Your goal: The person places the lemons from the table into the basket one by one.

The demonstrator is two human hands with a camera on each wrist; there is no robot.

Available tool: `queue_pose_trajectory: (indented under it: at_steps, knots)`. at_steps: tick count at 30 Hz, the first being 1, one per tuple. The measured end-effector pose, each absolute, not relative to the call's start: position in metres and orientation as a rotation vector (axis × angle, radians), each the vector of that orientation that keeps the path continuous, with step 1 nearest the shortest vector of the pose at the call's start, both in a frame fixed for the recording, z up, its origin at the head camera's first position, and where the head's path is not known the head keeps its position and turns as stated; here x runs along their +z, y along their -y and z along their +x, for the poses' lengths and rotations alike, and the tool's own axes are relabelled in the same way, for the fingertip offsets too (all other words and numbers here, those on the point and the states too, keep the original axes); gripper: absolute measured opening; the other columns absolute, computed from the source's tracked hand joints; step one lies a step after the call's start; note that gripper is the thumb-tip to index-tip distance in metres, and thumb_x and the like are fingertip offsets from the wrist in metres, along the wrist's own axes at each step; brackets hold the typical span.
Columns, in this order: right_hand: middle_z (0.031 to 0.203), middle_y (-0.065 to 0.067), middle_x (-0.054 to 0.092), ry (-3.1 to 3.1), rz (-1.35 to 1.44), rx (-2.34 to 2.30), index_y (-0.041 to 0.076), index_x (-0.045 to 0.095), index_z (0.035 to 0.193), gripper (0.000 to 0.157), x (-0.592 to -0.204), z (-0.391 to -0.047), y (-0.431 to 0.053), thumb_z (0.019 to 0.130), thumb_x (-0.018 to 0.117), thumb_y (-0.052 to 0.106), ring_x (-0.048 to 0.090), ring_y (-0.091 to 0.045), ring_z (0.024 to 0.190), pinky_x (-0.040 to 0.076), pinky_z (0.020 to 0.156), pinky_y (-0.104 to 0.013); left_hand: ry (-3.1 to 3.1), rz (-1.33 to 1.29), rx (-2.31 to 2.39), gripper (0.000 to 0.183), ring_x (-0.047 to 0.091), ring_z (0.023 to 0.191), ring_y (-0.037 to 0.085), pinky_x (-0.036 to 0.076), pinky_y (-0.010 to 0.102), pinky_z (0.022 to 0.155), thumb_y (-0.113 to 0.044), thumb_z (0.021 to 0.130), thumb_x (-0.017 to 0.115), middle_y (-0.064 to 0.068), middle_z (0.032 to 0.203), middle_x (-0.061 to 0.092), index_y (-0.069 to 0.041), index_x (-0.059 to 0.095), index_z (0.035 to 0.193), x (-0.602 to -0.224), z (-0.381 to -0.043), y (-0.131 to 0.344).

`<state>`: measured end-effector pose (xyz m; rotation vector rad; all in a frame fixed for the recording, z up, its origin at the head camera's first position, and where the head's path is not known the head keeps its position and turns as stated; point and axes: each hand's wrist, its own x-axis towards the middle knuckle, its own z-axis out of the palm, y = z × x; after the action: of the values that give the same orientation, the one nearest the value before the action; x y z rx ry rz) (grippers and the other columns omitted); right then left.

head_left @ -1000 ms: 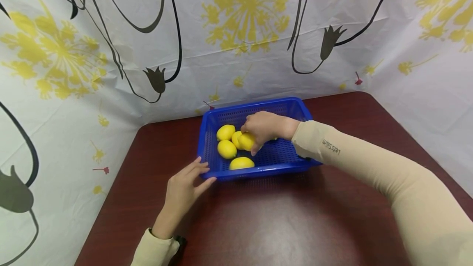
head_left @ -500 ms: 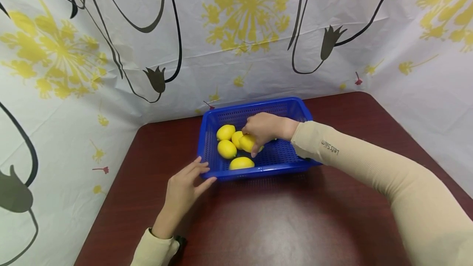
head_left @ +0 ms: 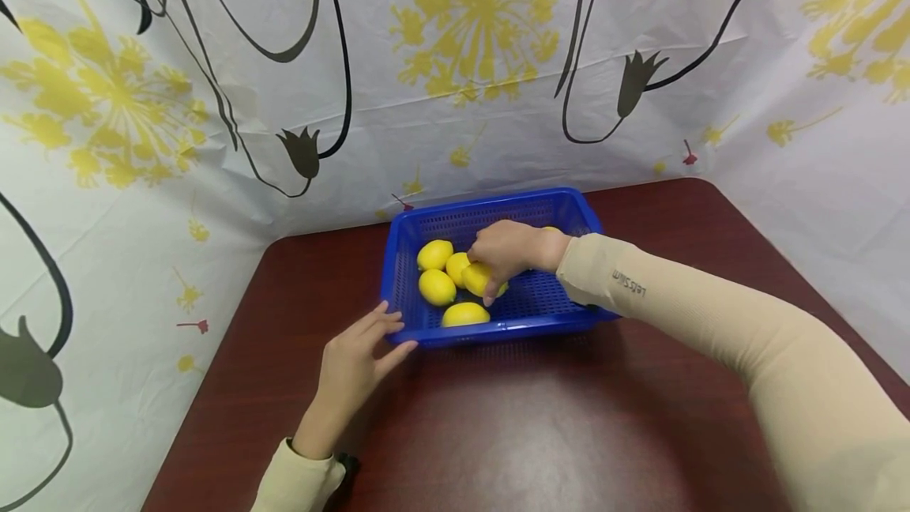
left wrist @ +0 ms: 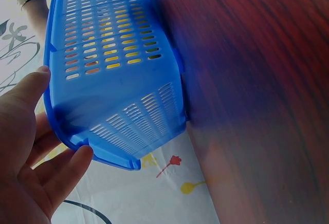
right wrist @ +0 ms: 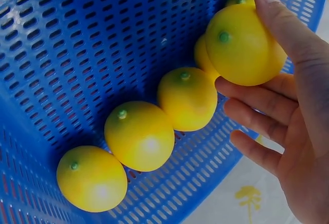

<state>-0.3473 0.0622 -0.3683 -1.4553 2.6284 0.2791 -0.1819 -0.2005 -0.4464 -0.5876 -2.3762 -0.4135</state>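
Note:
My right hand reaches down into the blue plastic basket and holds a lemon between thumb and fingers. In the right wrist view this lemon overlaps another behind it, with the thumb over its upper side and a finger below. Several more lemons lie in the basket, mostly toward its left end. Part of one more shows behind the right wrist. At the basket's front left corner, my left hand rests thumb and extended fingers on the rim.
The basket stands on a dark red-brown table, near its back edge. A white sheet printed with flowers hangs behind and at both sides. In the right wrist view, several lemons line one side wall of the basket.
My right hand has shifted slightly down and right with the lemon. A bit of yellow now shows above the right wrist. The left hand and basket stay put.

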Motion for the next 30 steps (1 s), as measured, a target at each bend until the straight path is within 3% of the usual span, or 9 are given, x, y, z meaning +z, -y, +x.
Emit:
queue_pose_trajectory:
  at_steps: [22,30]
  knots:
    - [0.083,0.003,0.069,-2.612,-1.477,0.266,0.013,0.07,0.115,0.071,-0.374,-0.353,-0.051,0.068,0.079,0.066,0.057,-0.013,0.067,0.053,0.068,-0.033,2.38,-0.585,-0.403,0.036,0.069,0.116,0.022,0.061,0.038,0.085,-0.039,0.075,0.086,0.004,0.109,0.077,-0.012,0.076,0.097,-0.448,-0.183,0.201]
    - [0.102,-0.001,0.074,-2.604,-1.449,0.273,0.012,0.063,0.13,0.081,-0.375,-0.354,-0.046,0.071,0.079,0.065,0.064,-0.014,0.076,0.058,0.079,-0.035,2.372,-0.587,-0.407,0.036,0.069,0.116,0.022,0.061,0.038,0.085,-0.038,0.074,0.086,0.004,0.108,0.077,-0.012,0.076,0.097,-0.448,-0.183,0.202]
